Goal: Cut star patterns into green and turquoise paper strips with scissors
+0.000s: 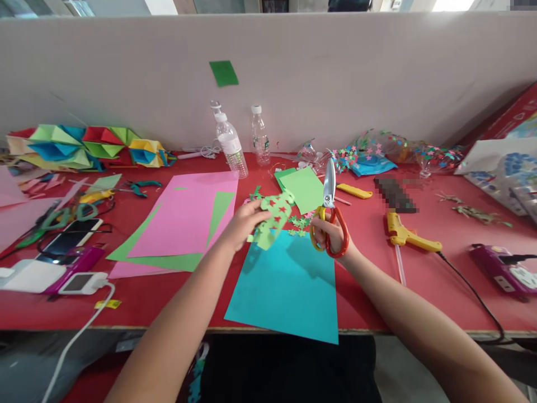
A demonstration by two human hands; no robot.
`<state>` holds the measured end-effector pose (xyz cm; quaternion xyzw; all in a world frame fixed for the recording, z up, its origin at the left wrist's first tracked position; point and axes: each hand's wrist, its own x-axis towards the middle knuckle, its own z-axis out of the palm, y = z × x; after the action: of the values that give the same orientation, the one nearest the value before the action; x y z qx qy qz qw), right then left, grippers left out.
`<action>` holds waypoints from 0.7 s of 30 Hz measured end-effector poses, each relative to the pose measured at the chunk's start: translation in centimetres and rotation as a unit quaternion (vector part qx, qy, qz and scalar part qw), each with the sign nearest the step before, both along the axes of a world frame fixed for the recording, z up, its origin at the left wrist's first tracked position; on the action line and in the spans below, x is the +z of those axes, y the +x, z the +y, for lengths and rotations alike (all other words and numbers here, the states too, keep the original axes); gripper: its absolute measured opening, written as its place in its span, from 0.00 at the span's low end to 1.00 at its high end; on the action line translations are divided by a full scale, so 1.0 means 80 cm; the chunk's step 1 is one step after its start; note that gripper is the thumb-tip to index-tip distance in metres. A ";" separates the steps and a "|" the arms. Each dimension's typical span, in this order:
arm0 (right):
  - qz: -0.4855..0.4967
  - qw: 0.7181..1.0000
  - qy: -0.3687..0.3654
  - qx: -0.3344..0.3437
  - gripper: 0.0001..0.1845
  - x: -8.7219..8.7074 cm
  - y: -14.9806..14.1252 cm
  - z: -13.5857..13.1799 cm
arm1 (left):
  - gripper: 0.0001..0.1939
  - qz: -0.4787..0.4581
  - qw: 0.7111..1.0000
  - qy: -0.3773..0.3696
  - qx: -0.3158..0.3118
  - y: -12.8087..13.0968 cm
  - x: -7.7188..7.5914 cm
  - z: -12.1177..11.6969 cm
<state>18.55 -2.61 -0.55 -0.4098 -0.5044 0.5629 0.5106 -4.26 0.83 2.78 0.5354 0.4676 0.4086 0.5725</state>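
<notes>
Between the fingers of my left hand [247,221] is a light green paper [277,215] with several star-shaped holes cut through it. My right hand [329,234] grips a pair of scissors [329,196] by its red and yellow handles, blades pointing up and away from me. The scissors and the punched paper are apart. Below both hands lies a blue sheet of paper [289,285], reaching past the table's front edge. Small green paper stars [299,223] are scattered between the hands. Behind them sit light green paper squares [304,187].
Pink paper [184,212] and green sheets are stacked at left. Plastic bottles [260,140] stand by the partition. A yellow utility knife [354,191] and a corded glue gun [413,238] lie at right. Phones, a power strip [75,268] and cables crowd the left edge.
</notes>
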 end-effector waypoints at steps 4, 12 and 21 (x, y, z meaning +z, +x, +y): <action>0.018 1.000 0.009 -0.001 0.22 -0.003 0.003 0.004 | 0.13 0.109 0.987 0.041 0.110 -0.057 -0.004 0.025; 0.050 0.998 0.007 -0.045 0.21 -0.009 0.004 0.010 | 0.16 0.425 0.885 0.163 0.097 -0.056 -0.012 0.010; 0.021 0.997 -0.021 -0.066 0.22 -0.009 0.009 0.016 | 0.27 0.537 0.789 0.171 -0.246 0.004 -0.011 -0.016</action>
<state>19.23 -1.31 -1.30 -0.4407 -0.4532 0.5472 0.5486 -3.90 -0.47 1.94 0.8546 0.4744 -0.0264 0.2094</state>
